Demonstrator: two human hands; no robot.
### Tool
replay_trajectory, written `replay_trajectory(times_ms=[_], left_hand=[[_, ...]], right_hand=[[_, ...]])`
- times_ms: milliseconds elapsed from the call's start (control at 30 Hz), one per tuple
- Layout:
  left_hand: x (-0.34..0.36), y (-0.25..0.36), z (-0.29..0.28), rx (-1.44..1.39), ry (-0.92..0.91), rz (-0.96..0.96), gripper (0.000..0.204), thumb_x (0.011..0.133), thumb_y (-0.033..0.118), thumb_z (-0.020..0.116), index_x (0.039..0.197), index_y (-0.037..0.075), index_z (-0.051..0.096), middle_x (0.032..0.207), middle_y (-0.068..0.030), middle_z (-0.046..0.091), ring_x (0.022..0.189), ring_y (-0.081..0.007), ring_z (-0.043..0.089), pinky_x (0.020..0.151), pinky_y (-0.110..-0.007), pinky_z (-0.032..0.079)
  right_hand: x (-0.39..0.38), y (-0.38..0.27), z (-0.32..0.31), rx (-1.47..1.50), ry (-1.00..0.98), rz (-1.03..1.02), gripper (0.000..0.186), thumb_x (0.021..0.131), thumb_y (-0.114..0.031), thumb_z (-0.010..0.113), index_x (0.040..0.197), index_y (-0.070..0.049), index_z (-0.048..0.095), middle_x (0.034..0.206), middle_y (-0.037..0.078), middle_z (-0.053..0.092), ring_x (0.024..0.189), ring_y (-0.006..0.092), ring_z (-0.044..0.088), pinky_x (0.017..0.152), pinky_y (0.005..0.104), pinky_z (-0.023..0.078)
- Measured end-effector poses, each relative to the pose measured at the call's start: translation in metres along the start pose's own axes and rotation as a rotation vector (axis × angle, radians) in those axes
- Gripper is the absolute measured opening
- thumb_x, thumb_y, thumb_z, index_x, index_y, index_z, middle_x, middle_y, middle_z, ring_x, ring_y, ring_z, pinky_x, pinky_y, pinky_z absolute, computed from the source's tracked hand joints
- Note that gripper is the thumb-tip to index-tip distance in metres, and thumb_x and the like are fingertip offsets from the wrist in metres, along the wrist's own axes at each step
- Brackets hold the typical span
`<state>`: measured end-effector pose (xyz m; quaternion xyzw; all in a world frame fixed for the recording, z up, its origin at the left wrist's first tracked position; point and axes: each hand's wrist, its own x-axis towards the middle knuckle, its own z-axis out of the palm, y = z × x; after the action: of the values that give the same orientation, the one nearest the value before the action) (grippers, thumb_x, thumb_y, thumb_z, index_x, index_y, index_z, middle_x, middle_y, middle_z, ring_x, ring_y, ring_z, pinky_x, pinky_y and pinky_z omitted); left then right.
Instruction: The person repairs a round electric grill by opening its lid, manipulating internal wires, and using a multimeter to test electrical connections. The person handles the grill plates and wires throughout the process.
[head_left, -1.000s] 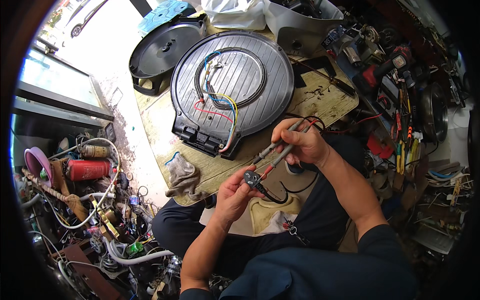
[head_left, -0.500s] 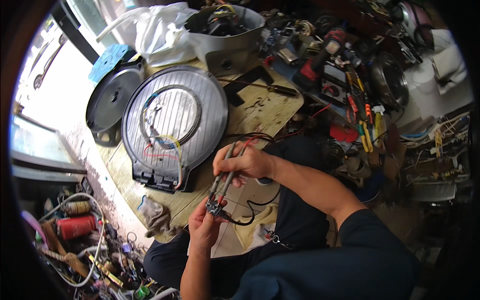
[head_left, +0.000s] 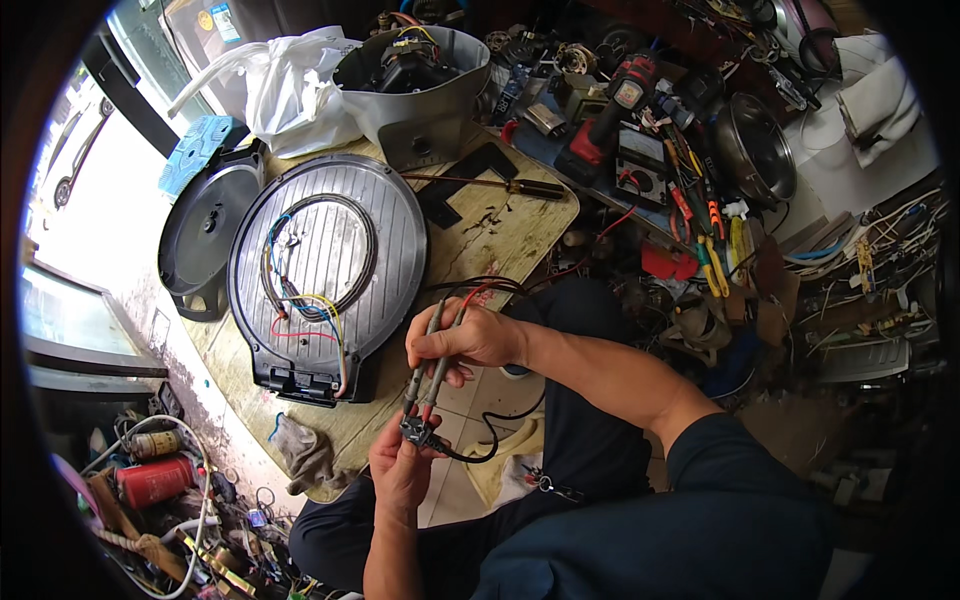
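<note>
My left hand (head_left: pixel 397 470) is closed around a black power plug (head_left: pixel 416 433), pinching it near my lap. From the plug a black cord (head_left: pixel 484 459) curves off to the right. Above it, my right hand (head_left: pixel 480 335) is closed on two multimeter probes (head_left: pixel 439 372), held side by side like chopsticks, one with a red tip. Both tips point down and meet the plug's prong end; exact contact is too small to make out. On the table to the left lies a round ribbed metal appliance plate (head_left: pixel 325 190) with a coiled cable and coloured wires.
A black round lid (head_left: pixel 205 235) leans beside the plate. Behind are a grey bin (head_left: pixel 415 115), a white plastic bag (head_left: pixel 300 95) and a screwdriver (head_left: pixel 540 189). To the right lie a multimeter (head_left: pixel 641 170), a red cordless drill (head_left: pixel 605 125) and pliers (head_left: pixel 714 265). A rag (head_left: pixel 303 450) hangs at the table's near edge.
The whole view has shifted slightly, so the table and tools sit a little further left. Both hands keep their grips, with the probes still at the plug.
</note>
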<state>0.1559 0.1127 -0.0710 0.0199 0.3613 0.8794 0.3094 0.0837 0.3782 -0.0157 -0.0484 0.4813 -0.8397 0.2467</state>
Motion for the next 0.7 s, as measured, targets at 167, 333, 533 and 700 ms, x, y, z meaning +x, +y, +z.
replay_trajectory(times_ms=[167, 333, 533, 700], left_hand=[[-0.002, 0.002, 0.002, 0.012, 0.022, -0.019, 0.056, 0.101, 0.019, 0.069, 0.148, -0.003, 0.049, 0.143, -0.0254, 0.059, 0.126, -0.0322, 0.064, 0.084, -0.042, 0.065], [-0.003, 0.0, -0.003, 0.002, 0.007, -0.033, 0.058, 0.101, 0.019, 0.07, 0.15, -0.003, 0.047, 0.143, -0.0258, 0.058, 0.128, -0.0335, 0.062, 0.085, -0.041, 0.065], [-0.006, 0.002, 0.001, 0.036, 0.032, -0.071, 0.061, 0.1, 0.024, 0.071, 0.149, -0.003, 0.048, 0.134, -0.0241, 0.064, 0.098, -0.0307, 0.074, 0.084, -0.039, 0.063], [-0.003, -0.002, -0.003, 0.05, 0.005, -0.036, 0.056, 0.101, 0.021, 0.07, 0.149, -0.001, 0.049, 0.133, -0.0233, 0.065, 0.103, -0.029, 0.073, 0.084, -0.037, 0.063]], right_hand=[[0.001, 0.001, 0.0, -0.012, 0.002, 0.003, 0.03, 0.104, -0.027, 0.066, 0.098, 0.002, 0.069, 0.076, 0.011, 0.07, 0.051, 0.0131, 0.065, 0.043, 0.0229, 0.046], [-0.001, -0.002, 0.0, -0.008, -0.01, 0.036, 0.028, 0.105, -0.027, 0.064, 0.1, 0.0, 0.07, 0.078, 0.008, 0.069, 0.054, 0.0115, 0.065, 0.045, 0.0212, 0.048], [-0.004, -0.001, 0.004, 0.013, 0.035, 0.034, 0.028, 0.103, -0.03, 0.066, 0.1, -0.002, 0.069, 0.078, 0.008, 0.069, 0.053, 0.0114, 0.065, 0.044, 0.0227, 0.049], [-0.01, -0.006, -0.005, 0.215, 0.086, -0.106, 0.031, 0.105, -0.035, 0.065, 0.098, -0.005, 0.066, 0.076, 0.006, 0.068, 0.053, 0.0115, 0.062, 0.047, 0.025, 0.047]])
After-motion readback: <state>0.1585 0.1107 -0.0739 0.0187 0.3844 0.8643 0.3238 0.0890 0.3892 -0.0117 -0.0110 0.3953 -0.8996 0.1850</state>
